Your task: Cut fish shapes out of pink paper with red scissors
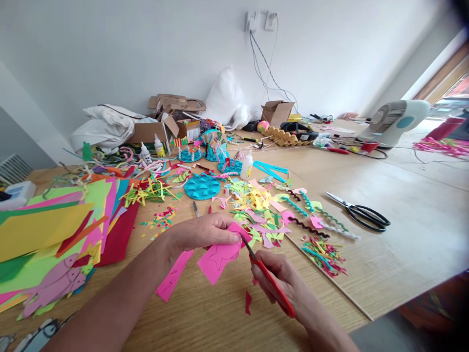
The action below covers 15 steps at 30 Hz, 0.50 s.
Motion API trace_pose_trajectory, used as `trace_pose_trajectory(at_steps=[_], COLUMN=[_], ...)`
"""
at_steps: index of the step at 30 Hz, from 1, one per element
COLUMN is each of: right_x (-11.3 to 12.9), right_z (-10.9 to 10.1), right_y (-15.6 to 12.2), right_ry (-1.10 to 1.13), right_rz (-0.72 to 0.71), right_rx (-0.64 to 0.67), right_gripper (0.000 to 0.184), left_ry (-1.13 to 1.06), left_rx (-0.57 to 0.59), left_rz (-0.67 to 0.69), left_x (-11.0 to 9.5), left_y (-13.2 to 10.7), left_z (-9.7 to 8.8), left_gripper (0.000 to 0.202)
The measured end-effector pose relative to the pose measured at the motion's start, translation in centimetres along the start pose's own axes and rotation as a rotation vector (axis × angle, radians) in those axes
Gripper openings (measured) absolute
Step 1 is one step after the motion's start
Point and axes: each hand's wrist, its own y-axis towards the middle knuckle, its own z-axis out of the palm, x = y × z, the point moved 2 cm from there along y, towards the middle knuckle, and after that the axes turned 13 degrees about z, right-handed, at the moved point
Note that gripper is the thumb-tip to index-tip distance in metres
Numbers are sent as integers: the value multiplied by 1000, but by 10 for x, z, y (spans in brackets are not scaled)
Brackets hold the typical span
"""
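My left hand (210,232) pinches a piece of pink paper (220,256) with a fish shape drawn on it in dark lines. In my right hand (280,276) is a pair of red-handled scissors (273,283), its blades at the paper's right edge. Another pink paper strip (174,276) with drawn marks lies on the table beneath my left wrist. A small red-pink scrap (248,302) sits below the scissors. Beyond my hands are yellow, green and pink paper scraps (256,195).
Coloured paper sheets (40,230) are stacked at the left. Black-handled scissors (361,211) and a thin wooden stick (330,277) lie to the right. A blue scalloped tray (202,186) and a glue bottle (247,165) stand farther back. A white fan (394,122) is at the far right.
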Motion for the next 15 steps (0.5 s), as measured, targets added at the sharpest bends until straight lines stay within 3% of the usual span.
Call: trace_pose_trajectory(at_steps=[15], right_x=[3], right_z=[2], right_y=[0], right_ry=[-57], right_rz=[-33], right_rx=[-40], right_gripper=[39], left_ry=[3], left_rx=[23], left_rz=[-4], left_x=[4], left_y=[2], left_z=[1], left_gripper=[21])
